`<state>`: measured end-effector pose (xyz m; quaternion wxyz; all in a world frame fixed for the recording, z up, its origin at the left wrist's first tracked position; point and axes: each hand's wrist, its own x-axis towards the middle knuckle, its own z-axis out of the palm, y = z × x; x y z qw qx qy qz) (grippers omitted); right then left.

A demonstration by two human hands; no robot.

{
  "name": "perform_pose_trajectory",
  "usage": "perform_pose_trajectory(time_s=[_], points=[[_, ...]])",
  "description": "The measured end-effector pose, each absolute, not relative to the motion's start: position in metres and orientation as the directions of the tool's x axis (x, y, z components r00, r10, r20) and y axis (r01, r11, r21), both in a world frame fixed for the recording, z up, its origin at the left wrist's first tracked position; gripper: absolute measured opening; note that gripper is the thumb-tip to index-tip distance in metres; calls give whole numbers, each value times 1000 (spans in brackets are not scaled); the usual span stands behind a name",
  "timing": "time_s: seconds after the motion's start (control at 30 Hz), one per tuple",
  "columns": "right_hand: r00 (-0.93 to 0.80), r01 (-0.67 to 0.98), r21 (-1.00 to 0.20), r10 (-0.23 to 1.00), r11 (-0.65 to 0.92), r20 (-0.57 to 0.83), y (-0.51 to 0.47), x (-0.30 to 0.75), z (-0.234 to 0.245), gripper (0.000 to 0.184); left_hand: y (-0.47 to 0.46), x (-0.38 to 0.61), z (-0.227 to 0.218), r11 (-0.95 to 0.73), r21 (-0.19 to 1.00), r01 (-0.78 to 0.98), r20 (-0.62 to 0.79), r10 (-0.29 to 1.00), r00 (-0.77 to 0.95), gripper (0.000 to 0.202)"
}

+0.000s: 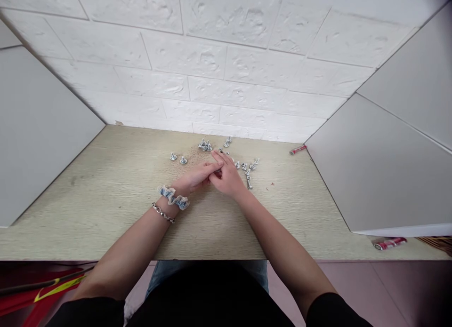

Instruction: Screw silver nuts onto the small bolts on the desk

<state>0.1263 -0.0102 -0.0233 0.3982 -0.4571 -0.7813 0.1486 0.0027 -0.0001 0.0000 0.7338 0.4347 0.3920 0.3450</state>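
My left hand (196,176) and my right hand (228,176) meet at the middle of a pale wooden table (106,200), fingertips pressed together. The fingers of both are closed around something too small to make out. Several small silver bolts and nuts (205,146) lie scattered just beyond the hands. Two bolts (178,158) stand to the left and a few more bolts (249,169) lie to the right of my right hand. A scrunchie (173,196) and a chain bracelet (163,213) sit on my left wrist.
Grey panels (381,176) wall in the table on both sides, with a white brick-pattern wall (212,82) behind. A red pen-like item (298,149) lies at the far right corner. Another red item (390,243) lies under the right panel. Red fabric (35,289) shows at lower left.
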Motion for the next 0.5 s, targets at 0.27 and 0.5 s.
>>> perform_pose_trajectory(time_s=[0.27,0.5], points=[[-279,509,-640,814,576,510,-11,132,-13,26,7,-2,2,353,855,-379,-299,934,195,33],[-170,527,-670,838,523,519,-17,132,-5,21,9,-1,-2,412,838,-357,-351,909,224,36]])
